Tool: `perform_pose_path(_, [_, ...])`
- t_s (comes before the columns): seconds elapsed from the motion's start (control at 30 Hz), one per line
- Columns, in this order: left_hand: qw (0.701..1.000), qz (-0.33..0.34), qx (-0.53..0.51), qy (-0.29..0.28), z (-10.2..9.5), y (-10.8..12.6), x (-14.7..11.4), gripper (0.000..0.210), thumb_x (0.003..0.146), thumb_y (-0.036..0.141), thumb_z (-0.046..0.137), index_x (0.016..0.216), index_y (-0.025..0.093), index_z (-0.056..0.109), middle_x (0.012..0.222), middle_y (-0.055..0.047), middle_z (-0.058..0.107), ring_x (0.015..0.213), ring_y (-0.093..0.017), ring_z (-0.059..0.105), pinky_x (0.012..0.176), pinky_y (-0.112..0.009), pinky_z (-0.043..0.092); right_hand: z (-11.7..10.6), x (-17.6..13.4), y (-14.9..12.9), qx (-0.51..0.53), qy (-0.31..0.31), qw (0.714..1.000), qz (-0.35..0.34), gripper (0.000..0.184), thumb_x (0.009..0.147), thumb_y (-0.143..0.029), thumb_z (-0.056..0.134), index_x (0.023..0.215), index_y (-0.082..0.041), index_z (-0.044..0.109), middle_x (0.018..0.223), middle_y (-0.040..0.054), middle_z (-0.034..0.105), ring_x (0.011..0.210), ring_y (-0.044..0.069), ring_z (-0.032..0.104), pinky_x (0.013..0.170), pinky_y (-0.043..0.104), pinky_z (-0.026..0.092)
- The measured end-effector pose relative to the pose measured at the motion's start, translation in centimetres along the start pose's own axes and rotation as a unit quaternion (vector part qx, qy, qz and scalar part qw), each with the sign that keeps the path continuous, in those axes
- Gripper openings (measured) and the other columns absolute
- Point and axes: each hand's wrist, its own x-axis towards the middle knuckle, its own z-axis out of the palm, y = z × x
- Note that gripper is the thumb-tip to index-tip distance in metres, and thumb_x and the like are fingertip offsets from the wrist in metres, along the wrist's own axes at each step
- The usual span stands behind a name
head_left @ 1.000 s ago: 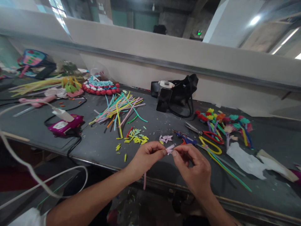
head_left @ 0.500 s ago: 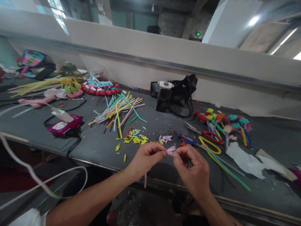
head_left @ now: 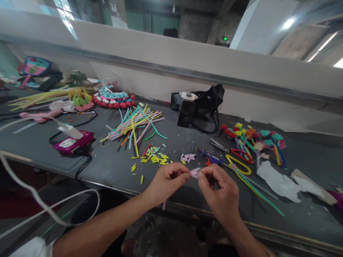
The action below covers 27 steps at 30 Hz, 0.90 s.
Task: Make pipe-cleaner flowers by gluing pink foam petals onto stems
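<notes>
My left hand (head_left: 169,182) pinches a small pale pink and lilac tuft of pipe cleaner pieces (head_left: 195,172) between thumb and fingertips. From the other side my right hand (head_left: 221,194) has its thumb and forefinger closed on the same tuft. A pink pipe cleaner stem (head_left: 164,205) hangs below my left hand; where it joins is hidden. Just beyond my fingers lie cut lilac pieces (head_left: 188,157) and, to their left, yellow cut pieces (head_left: 158,159). A blue glue gun (head_left: 213,158) rests beyond my right hand, beside red-handled scissors (head_left: 242,154) and a yellow-handled pair (head_left: 245,171).
Loose colored pipe cleaners (head_left: 136,123) lie in a heap at centre left. A purple power strip (head_left: 72,142) trails cables. A black bag (head_left: 206,103) with a phone (head_left: 185,113) leaning on it stands behind. Finished flowers (head_left: 243,132) and crumpled white paper (head_left: 278,182) lie right.
Both hands stay at nearly the same spot with the tuft between them. The stem below my left hand shows a little less. The view has shifted very slightly.
</notes>
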Motion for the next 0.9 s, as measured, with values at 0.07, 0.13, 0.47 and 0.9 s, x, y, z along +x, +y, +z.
perform_pose_path(0.07, [1.000, -0.005, -0.001, -0.002, 0.0, 0.0, 0.0, 0.019, 0.081, 0.031, 0.063, 0.080, 0.012, 0.067, 0.065, 0.002, 0.053, 0.059, -0.009, 0.041, 0.055, -0.021, 0.030, -0.1, -0.1, -0.1, 0.004, -0.005, 1.000, 0.000, 0.019, 0.086, -0.019, 0.055, 0.067, -0.020, 0.056, 0.059, -0.0046, 0.050, 0.052, 0.009, 0.047, 0.053, 0.021, 0.038])
perform_pose_path(0.13, [1.000, -0.002, -0.008, -0.004, -0.1, 0.0, -0.1, 0.019, 0.082, 0.031, 0.063, 0.080, 0.013, 0.067, 0.066, 0.001, 0.055, 0.061, -0.009, 0.043, 0.056, -0.021, 0.031, -0.4, 0.0, 0.0, 0.004, -0.010, 1.000, 0.009, 0.018, 0.087, -0.022, 0.055, 0.070, -0.020, 0.058, 0.061, -0.0039, 0.053, 0.054, 0.010, 0.048, 0.053, 0.021, 0.038])
perform_pose_path(0.47, [0.992, -0.053, -0.105, 0.047, -1.5, 0.3, 0.5, 0.030, 0.086, 0.043, 0.062, 0.087, 0.014, 0.064, 0.061, 0.004, 0.049, 0.046, -0.004, 0.035, 0.042, -0.018, 0.021, -2.6, 1.4, 5.7, -0.311, -0.138, 0.896, 0.287, 0.041, 0.085, -0.059, 0.050, 0.072, -0.022, 0.062, 0.071, 0.0059, 0.068, 0.067, 0.025, 0.064, 0.054, 0.031, 0.035])
perform_pose_path(0.9, [0.972, -0.099, -0.213, -0.012, -1.3, 0.7, 0.6, 0.028, 0.088, 0.041, 0.059, 0.083, 0.013, 0.061, 0.053, 0.005, 0.049, 0.039, -0.003, 0.029, 0.037, -0.017, 0.016, -1.5, 0.6, 9.7, -0.231, -0.156, 0.894, 0.350, 0.038, 0.074, -0.058, 0.058, 0.059, -0.023, 0.060, 0.060, 0.0039, 0.063, 0.059, 0.021, 0.060, 0.053, 0.029, 0.033])
